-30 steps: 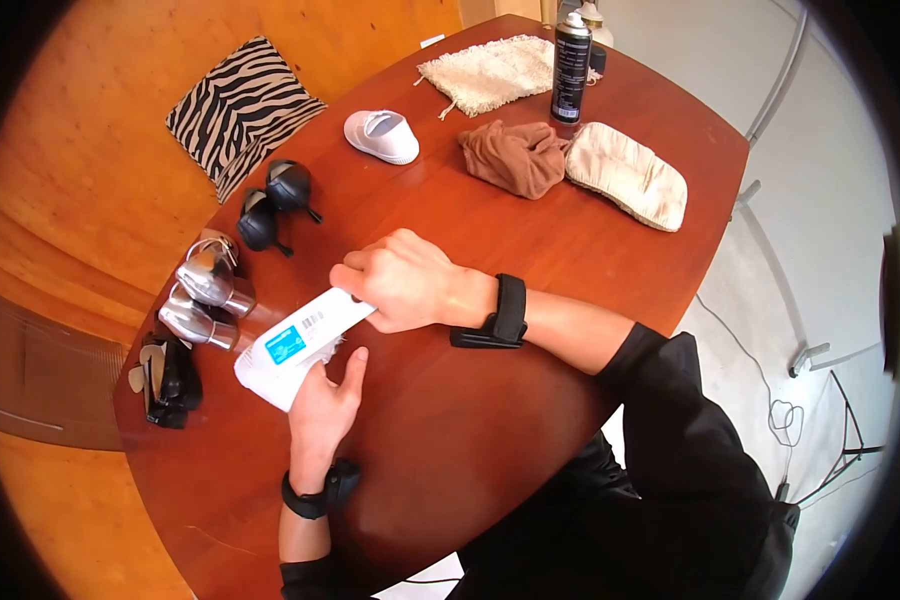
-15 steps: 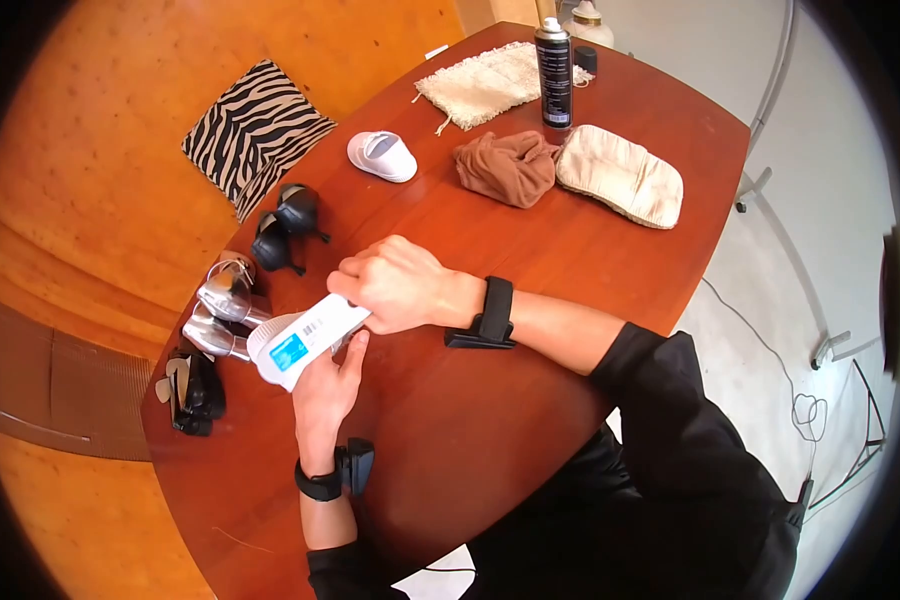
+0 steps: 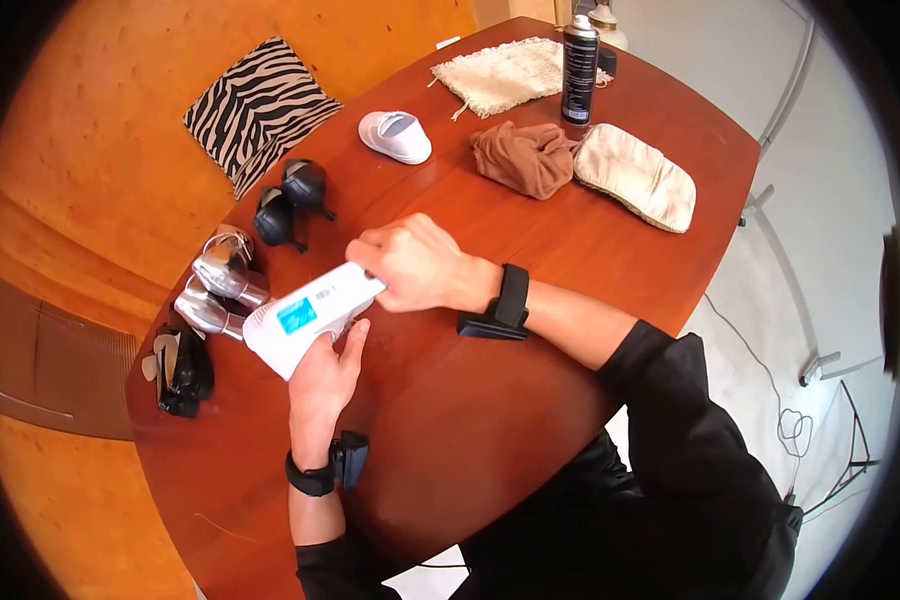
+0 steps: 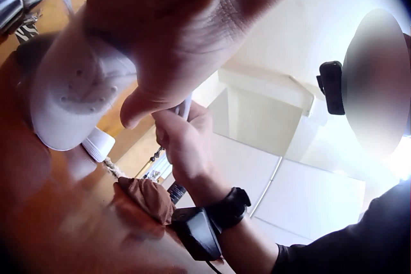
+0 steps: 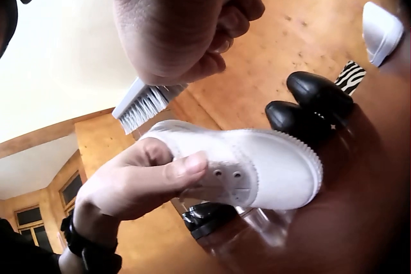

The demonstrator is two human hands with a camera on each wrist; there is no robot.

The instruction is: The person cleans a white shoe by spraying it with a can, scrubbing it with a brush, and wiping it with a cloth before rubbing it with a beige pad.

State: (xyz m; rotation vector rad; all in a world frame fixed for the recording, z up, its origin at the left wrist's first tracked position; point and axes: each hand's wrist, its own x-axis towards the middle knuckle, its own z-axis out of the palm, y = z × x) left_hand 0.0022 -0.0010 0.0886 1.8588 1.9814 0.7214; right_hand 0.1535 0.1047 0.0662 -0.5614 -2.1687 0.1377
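Right wrist view has the white fabric-looking shoe with eyelets and a ribbed sole edge (image 5: 286, 174) held over the reddish-brown wooden tabletop (image 3: 430, 430). Your left hand (image 5: 122, 184) pinches it near the opening, thumb across the upper; your right hand (image 3: 415, 265) curls round the handle of the long white brush with a blue label (image 3: 320, 298), above the shoe. Expect the shoe to be light, soft-sided but firmer underneath: support its heel and sole rather than squeezing the upper. The brush looks stiff and smooth, best held by its handle.

Head view looks down from above, close wrist views across the same table (image 3: 450, 430)
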